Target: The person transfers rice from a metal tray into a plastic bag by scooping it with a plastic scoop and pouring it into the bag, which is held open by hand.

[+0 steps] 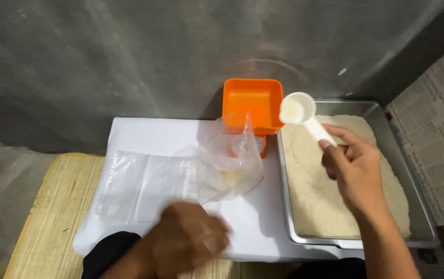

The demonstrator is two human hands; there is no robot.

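Right hand (354, 173), right of centre in the frame, is gripping the handle of a white plastic scoop (302, 114), fingers curled round it, thumb on top. The scoop's round bowl is sitting up near the frame's middle top, hanging over the gap between the orange container (250, 103) and the metal tray (387, 129); a little pale grain is showing inside the bowl.

The tray is taking up the right side of the frame, rectangular, silvery, filled with a flat bed of rice (325, 196), pale beige. Right hand is hovering above that rice, not touching it.

Left hand (188, 240) is lying at bottom centre, blurred, palm down on the white sheet (144, 132) at the near edge of the flat clear plastic bags (144, 186). Fingers look loosely bent; cannot tell whether it is pinching a bag or just pressing on it.

One clear bag (232, 160) is standing half open in the centre of the frame, crumpled, leaning against the orange container, with a small amount of grain in its bottom.

A woven straw mat (51, 217) is lying at lower left under the white sheet. Newspaper (434, 119) is covering the surface at far right. Grey wall (129, 51) is filling the top of the frame.
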